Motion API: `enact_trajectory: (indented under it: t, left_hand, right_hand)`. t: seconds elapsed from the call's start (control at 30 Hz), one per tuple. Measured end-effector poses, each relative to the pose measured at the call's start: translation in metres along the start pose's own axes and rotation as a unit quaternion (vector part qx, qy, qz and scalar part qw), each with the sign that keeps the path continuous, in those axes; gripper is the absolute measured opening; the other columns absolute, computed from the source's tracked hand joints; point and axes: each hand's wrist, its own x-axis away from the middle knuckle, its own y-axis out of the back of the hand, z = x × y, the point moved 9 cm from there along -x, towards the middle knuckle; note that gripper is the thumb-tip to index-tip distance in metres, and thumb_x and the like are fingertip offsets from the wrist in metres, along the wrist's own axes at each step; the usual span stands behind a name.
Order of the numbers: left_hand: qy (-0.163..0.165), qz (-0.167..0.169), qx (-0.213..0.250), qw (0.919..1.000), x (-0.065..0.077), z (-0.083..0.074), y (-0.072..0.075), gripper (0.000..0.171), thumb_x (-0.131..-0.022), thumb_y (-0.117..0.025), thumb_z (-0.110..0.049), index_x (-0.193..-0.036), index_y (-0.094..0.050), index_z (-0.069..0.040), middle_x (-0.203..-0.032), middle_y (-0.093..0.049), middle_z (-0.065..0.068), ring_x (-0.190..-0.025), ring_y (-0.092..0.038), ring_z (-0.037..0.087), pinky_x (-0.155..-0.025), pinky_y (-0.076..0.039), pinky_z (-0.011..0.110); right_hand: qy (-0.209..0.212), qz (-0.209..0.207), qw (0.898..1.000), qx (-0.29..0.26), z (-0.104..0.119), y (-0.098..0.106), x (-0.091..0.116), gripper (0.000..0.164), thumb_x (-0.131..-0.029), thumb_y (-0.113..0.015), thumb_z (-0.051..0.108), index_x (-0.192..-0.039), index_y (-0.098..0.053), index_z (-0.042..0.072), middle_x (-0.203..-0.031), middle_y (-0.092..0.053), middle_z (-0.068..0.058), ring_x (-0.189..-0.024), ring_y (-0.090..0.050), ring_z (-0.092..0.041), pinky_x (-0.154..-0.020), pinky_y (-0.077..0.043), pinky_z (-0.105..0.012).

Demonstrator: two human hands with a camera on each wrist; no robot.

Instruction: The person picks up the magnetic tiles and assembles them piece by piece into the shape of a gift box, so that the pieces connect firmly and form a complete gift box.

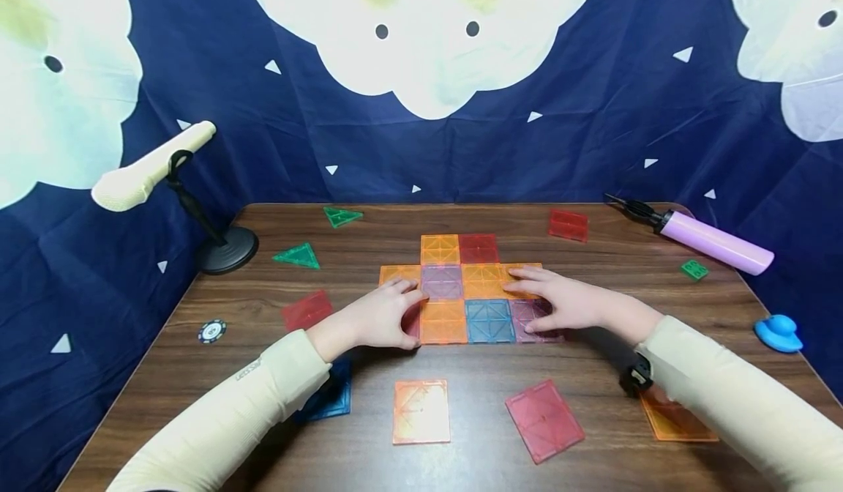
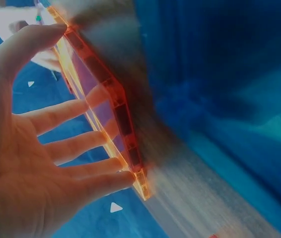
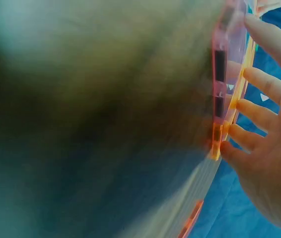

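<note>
Translucent square magnetic tiles lie flat, edge to edge, in a block at mid-table in the head view. Its short back row is an orange tile [image 1: 439, 249] and a red tile [image 1: 478, 248]. In front lie a purple tile [image 1: 442, 282] and orange ones, then an orange tile [image 1: 443, 322], a blue tile [image 1: 489, 321] and a purple tile [image 1: 523, 315]. My left hand [image 1: 380, 314] rests on the block's left end, partly hiding a red tile there; its spread fingertips touch the tiles. My right hand [image 1: 568, 300] lies with spread fingers on the right-end orange and purple tiles.
Loose tiles lie nearer me: orange [image 1: 421, 411], red [image 1: 545, 420], and a blue tile [image 1: 332, 389] beside the left sleeve. Green triangles [image 1: 299, 255] and a poker chip [image 1: 212, 331] are left. A black stand [image 1: 227, 249], pink pump [image 1: 716, 241] and blue duck [image 1: 779, 332] border the table.
</note>
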Motion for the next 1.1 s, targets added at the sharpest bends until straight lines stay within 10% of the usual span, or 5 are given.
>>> enact_trajectory:
  t: [0.67,0.87,1.1]
  left_hand:
    - [-0.011,0.012,0.000,0.9999,-0.015,0.000,0.006,0.075,-0.090,-0.075,-0.044,-0.148,-0.049,-0.004,-0.153,-0.040,0.026,-0.141,-0.036,0.046,-0.113,-0.034,0.058]
    - [-0.111,-0.048,-0.069,0.9904,-0.005,-0.090,0.004,0.050,-0.097,-0.069,-0.039,-0.132,-0.062,-0.004,-0.139,-0.057,0.015,-0.127,-0.055,0.029,-0.109,-0.043,0.042]
    - [-0.322,-0.016,-0.195,0.9263,0.022,-0.210,-0.042,0.054,-0.097,-0.066,-0.041,-0.144,-0.057,-0.015,-0.143,-0.054,0.003,-0.131,-0.049,0.017,-0.114,-0.031,0.024]
  right_hand:
    - [-0.010,-0.022,0.999,0.022,0.002,0.002,0.013,0.077,-0.080,-0.082,0.031,-0.145,-0.054,0.000,-0.154,-0.037,-0.032,-0.142,-0.032,-0.052,-0.108,-0.033,-0.067]
    - [-0.001,-0.033,0.999,0.028,0.003,0.003,0.013,0.078,-0.077,-0.083,0.031,-0.143,-0.055,0.000,-0.152,-0.039,-0.032,-0.140,-0.034,-0.052,-0.107,-0.035,-0.066]
    - [-0.001,-0.047,0.998,0.029,0.000,0.004,0.014,0.077,-0.076,-0.084,0.028,-0.142,-0.056,0.000,-0.152,-0.041,-0.031,-0.140,-0.036,-0.051,-0.106,-0.036,-0.066]
